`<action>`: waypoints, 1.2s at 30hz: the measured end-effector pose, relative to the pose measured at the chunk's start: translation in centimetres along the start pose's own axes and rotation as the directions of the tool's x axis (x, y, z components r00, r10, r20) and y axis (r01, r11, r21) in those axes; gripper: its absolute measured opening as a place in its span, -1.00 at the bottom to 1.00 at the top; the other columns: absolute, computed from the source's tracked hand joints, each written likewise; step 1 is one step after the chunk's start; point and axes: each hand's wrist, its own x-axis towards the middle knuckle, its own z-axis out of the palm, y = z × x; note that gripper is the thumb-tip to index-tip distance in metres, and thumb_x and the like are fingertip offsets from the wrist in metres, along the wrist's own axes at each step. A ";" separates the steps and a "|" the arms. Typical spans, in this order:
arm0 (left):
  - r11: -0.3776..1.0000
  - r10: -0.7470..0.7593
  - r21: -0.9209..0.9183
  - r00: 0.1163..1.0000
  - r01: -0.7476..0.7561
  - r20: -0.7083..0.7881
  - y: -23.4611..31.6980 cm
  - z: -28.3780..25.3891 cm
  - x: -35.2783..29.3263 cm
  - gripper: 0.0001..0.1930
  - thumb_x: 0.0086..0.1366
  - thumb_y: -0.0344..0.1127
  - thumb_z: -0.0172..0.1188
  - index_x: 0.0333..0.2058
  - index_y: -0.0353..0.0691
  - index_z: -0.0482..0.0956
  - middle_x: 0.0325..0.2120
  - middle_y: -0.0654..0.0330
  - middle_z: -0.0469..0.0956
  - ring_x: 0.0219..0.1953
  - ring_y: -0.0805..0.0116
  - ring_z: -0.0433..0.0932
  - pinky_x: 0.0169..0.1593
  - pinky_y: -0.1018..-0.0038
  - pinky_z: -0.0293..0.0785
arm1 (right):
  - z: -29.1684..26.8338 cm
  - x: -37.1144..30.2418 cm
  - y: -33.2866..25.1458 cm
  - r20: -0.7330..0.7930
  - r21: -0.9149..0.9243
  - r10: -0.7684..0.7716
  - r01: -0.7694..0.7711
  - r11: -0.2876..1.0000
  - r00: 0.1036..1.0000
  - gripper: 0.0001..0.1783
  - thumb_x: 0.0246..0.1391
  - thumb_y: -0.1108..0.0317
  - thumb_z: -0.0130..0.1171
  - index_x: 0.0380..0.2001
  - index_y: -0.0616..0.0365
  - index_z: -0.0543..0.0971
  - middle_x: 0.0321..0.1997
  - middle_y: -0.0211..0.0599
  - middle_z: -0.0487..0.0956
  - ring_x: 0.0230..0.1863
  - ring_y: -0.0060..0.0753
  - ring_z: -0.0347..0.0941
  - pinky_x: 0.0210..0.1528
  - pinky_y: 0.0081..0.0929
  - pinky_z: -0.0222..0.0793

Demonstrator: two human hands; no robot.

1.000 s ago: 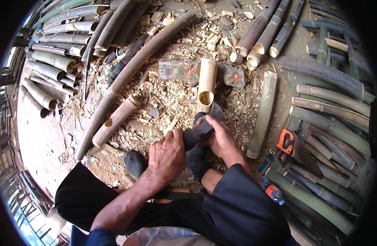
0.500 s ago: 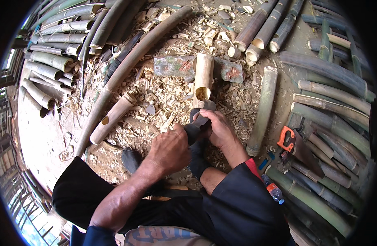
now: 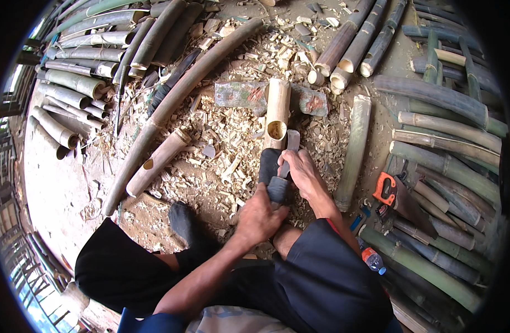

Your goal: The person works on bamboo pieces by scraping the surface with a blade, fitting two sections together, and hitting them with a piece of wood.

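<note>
My left hand (image 3: 260, 216) is closed around the dark wrapped handle of a chisel (image 3: 276, 190). Further up the tool, my right hand (image 3: 302, 173) grips the base of its broad, flat metal blade. The blade's end lies just right of an oval hole in a pale, shaved bamboo piece (image 3: 277, 99); I cannot tell if they touch. That bamboo rests across a rough log (image 3: 241, 95), pointing away from me. My dark-covered right foot (image 3: 269, 165) is against its near end, which is partly hidden.
Wood chips (image 3: 232, 166) cover the ground. A holed bamboo piece (image 3: 158, 162) and a long curved pole (image 3: 182, 100) lie left. At right are a green bamboo length (image 3: 355, 152), an orange-handled saw (image 3: 386, 188), a plastic bottle (image 3: 371, 258) and stacked bamboo. My left foot (image 3: 184, 222) is nearby.
The chisel has swung to point more straight away from me, its blade now right of the hole. My left hand has moved right and nearer to me; my right hand has shifted slightly right.
</note>
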 end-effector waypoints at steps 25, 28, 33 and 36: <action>0.051 0.458 0.932 0.838 -0.358 0.297 9.2 -10.4 5.0 -0.92 0.23 -0.43 0.21 -0.42 -0.31 0.56 -0.55 0.15 0.57 -0.41 0.24 0.66 -0.39 0.24 0.53 | 3.9 1.3 0.2 0.347 0.935 -0.230 -0.317 0.159 0.909 -0.71 0.36 0.16 0.14 -0.08 0.16 0.61 -0.26 -0.29 0.66 -0.30 -0.36 0.55 -0.01 -0.18 0.58; 0.324 0.374 0.846 0.879 -0.423 0.297 6.3 -13.7 4.0 -0.91 0.20 -0.46 0.18 -0.37 -0.39 0.51 -0.52 0.06 0.58 -0.43 0.10 0.67 -0.36 0.19 0.58 | 3.4 -0.7 0.5 0.328 0.869 -0.110 -0.254 0.425 0.938 -0.73 0.34 0.26 0.12 -0.10 0.24 0.61 -0.27 -0.30 0.66 -0.38 -0.41 0.57 -0.22 -0.31 0.70; 0.374 0.365 0.834 0.891 -0.406 0.270 5.1 -15.0 3.8 -0.91 0.13 -0.48 0.20 -0.42 -0.40 0.53 -0.57 0.02 0.64 -0.47 0.05 0.70 -0.36 0.20 0.61 | 4.7 -1.2 -1.7 0.341 0.807 0.029 -0.309 0.503 0.940 -0.69 0.36 0.24 0.09 -0.08 0.30 0.59 -0.20 -0.20 0.68 -0.30 -0.36 0.64 -0.19 -0.31 0.73; 0.335 0.313 0.813 0.870 -0.476 0.380 8.0 -17.2 6.5 -0.92 0.06 -0.47 0.21 -0.48 -0.34 0.64 -0.53 -0.02 0.67 -0.44 0.07 0.73 -0.32 0.22 0.64 | 5.4 0.3 -1.4 0.376 0.870 -0.062 -0.328 0.368 0.925 -0.68 0.36 0.23 0.08 -0.07 0.29 0.59 -0.17 -0.16 0.69 -0.24 -0.33 0.67 -0.14 -0.28 0.73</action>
